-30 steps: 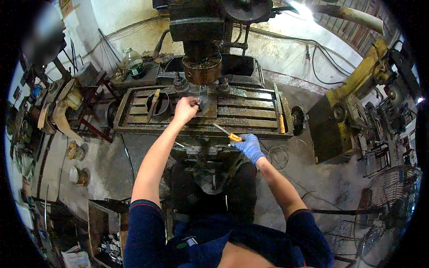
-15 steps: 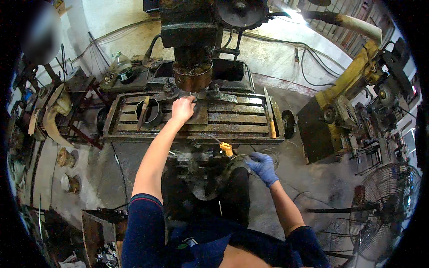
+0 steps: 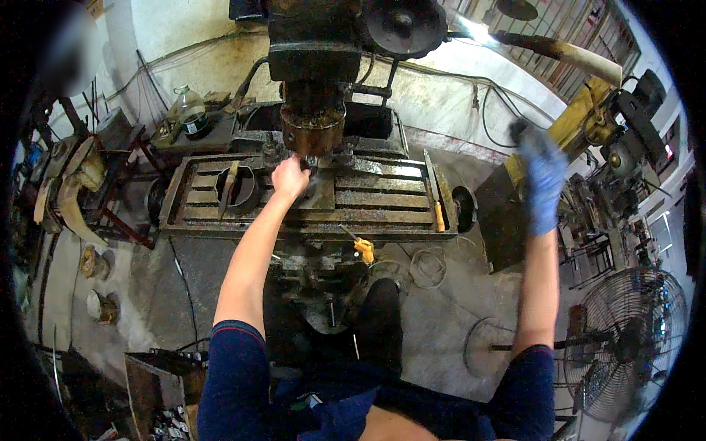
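Note:
My left hand [image 3: 290, 177], bare, is closed just below the round rusty spindle head [image 3: 314, 131] of the milling machine. Its fingertips and whatever they hold are hidden at a metal plate [image 3: 318, 192] on the slotted table [image 3: 382, 195]. Off to the right, my right hand [image 3: 543, 176], in a blue glove, is raised and smeared by motion. A dark patch shows at its fingertips; I cannot tell whether it is a held thing or a dirty glove. A yellow-orange air gun [image 3: 363, 251] with a thin nozzle hangs at the table's front edge.
A dark pot [image 3: 246, 192] with a brush [image 3: 229, 189] across it stands on the table's left. A file [image 3: 439, 213] with a yellow handle lies along its right end. A fan [image 3: 625, 345] stands at lower right, a plastic bottle [image 3: 193, 117] at back left.
My right hand has swung up and outward to the right from beside the air gun. My left hand stays under the spindle. The whole view has shifted slightly.

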Action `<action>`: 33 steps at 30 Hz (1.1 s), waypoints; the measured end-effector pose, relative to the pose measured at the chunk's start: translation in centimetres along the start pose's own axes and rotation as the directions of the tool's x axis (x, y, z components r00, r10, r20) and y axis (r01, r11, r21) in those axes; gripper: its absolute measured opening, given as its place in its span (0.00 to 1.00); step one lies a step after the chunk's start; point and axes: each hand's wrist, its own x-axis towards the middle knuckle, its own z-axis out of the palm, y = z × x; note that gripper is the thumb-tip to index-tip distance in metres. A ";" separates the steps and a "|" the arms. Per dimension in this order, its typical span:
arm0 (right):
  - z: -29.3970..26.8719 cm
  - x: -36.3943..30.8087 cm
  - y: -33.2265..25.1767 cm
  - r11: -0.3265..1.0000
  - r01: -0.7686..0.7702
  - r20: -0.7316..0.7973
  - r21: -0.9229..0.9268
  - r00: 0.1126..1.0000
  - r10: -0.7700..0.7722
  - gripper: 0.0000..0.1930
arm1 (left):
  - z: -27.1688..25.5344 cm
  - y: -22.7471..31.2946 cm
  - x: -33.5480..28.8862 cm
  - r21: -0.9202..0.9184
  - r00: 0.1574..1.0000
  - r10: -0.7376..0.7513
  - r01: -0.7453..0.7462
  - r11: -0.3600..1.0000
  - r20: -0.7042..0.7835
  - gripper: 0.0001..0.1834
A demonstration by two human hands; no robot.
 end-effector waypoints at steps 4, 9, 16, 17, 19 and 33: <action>-2.0 8.9 -5.6 0.562 0.295 -0.138 0.772 0.942 -0.306 0.17 | -1.1 -0.5 -0.1 -0.015 1.000 -0.012 0.012 1.000 0.015 0.19; -1.1 6.3 -8.4 0.764 0.452 -0.229 0.460 0.892 -0.389 0.19 | -1.0 -0.3 0.6 0.003 0.996 -0.049 0.049 0.999 0.069 0.18; 1.2 -2.3 -4.5 0.862 0.491 -0.339 0.125 0.838 -0.428 0.15 | 0.4 -0.7 0.9 -0.050 1.000 -0.010 0.011 0.999 0.023 0.18; 1.5 -2.6 -4.6 0.814 0.464 -0.338 0.348 0.872 -0.353 0.10 | 0.6 -0.7 0.8 -0.047 1.000 -0.007 0.008 0.999 0.002 0.18; 1.5 -2.3 -4.8 0.832 0.510 -0.341 0.218 0.839 -0.425 0.08 | 0.6 -0.8 0.8 -0.051 0.999 -0.010 0.008 0.999 -0.035 0.17; 1.7 -3.5 -3.8 0.918 0.369 -0.243 0.142 0.912 -0.329 0.19 | 0.1 -0.3 0.5 -0.089 0.997 -0.013 0.006 0.996 -0.077 0.17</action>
